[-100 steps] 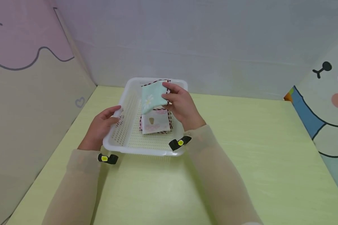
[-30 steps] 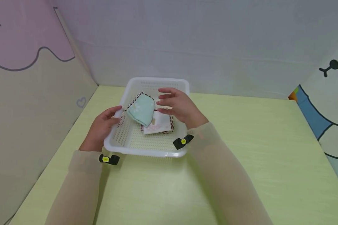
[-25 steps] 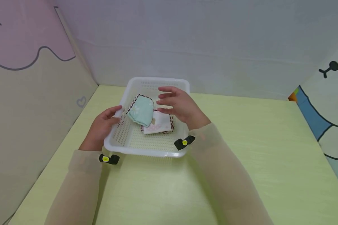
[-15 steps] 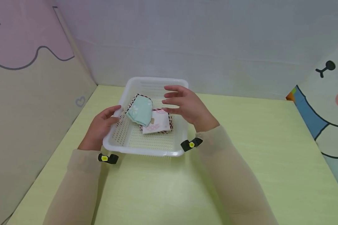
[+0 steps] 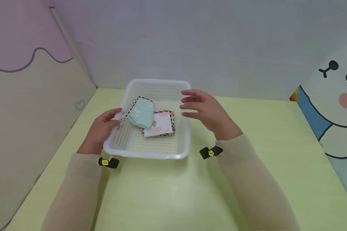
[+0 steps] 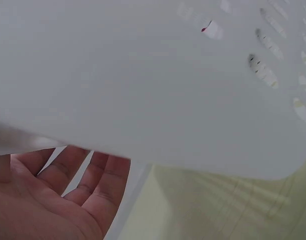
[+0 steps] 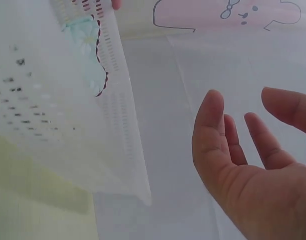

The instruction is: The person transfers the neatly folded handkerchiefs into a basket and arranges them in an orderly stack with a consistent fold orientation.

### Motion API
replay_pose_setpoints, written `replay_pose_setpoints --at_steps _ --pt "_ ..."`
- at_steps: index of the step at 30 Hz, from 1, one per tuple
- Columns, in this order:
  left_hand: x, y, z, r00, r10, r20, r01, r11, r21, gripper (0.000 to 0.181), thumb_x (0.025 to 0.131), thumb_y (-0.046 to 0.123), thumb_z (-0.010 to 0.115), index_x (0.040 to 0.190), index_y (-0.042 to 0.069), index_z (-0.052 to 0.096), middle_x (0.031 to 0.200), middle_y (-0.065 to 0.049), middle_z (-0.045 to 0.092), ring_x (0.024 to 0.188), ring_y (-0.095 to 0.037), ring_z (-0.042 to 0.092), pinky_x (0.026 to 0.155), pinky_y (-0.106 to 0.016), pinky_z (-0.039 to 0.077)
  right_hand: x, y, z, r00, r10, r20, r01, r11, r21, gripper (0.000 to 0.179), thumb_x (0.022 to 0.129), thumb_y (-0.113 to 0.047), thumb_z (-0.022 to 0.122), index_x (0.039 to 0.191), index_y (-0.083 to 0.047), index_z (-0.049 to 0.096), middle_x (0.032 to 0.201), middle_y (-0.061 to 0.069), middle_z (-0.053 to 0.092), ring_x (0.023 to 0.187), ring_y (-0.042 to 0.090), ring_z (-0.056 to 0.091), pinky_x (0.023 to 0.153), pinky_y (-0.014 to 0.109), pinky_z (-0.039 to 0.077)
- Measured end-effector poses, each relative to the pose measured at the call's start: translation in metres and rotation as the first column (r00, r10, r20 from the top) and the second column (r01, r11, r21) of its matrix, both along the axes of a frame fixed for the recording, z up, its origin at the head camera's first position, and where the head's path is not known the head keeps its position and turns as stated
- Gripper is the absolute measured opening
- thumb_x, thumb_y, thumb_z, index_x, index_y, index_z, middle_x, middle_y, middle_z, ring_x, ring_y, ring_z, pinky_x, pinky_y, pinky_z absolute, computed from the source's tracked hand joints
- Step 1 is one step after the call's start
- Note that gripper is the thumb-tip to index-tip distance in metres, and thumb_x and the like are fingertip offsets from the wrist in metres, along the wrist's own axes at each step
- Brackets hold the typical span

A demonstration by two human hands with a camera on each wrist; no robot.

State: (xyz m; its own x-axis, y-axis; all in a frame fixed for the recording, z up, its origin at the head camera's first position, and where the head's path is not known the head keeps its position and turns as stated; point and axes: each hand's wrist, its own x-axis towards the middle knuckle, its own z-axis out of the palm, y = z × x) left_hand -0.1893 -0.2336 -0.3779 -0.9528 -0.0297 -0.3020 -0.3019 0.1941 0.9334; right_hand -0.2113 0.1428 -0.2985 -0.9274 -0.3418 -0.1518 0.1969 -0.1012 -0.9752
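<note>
Left hand (image 5: 99, 130) seemingly grips the basket (image 5: 162, 86) rim; right hand (image 5: 209, 112) hovers beside it, fingers (image 5: 188, 100) loosely spread, holding nothing.

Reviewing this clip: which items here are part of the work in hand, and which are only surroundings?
In hand:
- white basket, its left wall held by the left hand
- mint cloth, lying partly on the pink-and-white cloth inside the basket
- right hand, open and empty, beside the basket's right wall

Surroundings:
- green table
- cartoon wall panels
- black wrist bands
</note>
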Motion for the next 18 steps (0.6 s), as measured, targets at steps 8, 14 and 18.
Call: replay_pose_setpoints --at_steps 8,14,18 --pt "-0.006 -0.004 0.003 0.996 -0.087 -0.027 0.086 0.995 -0.045 0.049 0.109 0.023 0.049 0.157 0.025 0.040 0.153 -0.006 0.043 0.121 -0.034 0.057 0.086 -0.035 0.058 0.005 0.032 -0.003 0.999 0.016 -0.045 -0.009 0.988 0.152 0.044 0.102 -0.004 0.061 0.145 -0.005 0.052 0.136 0.016 0.051 0.122 0.035 0.057 0.100 0.042 0.053" --pt "-0.013 -0.011 0.018 0.969 -0.246 -0.032 0.233 0.945 -0.231 0.053 0.109 0.023 0.049 0.159 0.016 0.036 0.152 -0.015 0.043 0.122 -0.037 0.058 0.093 -0.042 0.055 0.007 0.057 -0.001 0.995 0.057 -0.084 -0.023 0.934 0.355 0.046 0.103 -0.008 0.060 0.148 -0.005 0.050 0.140 0.013 0.051 0.123 0.030 0.057 0.100 0.040 0.052" --pt "-0.020 -0.019 0.041 0.949 -0.317 -0.005 0.287 0.866 -0.409 0.056 0.107 0.024 0.053 0.159 0.012 0.035 0.157 -0.014 0.039 0.135 -0.037 0.049 0.105 -0.058 0.045 0.008 0.071 0.005 0.988 0.100 -0.116 -0.025 0.853 0.522 0.048 0.104 -0.016 0.059 0.151 -0.008 0.048 0.143 0.012 0.051 0.126 0.029 0.056 0.102 0.044 0.050"
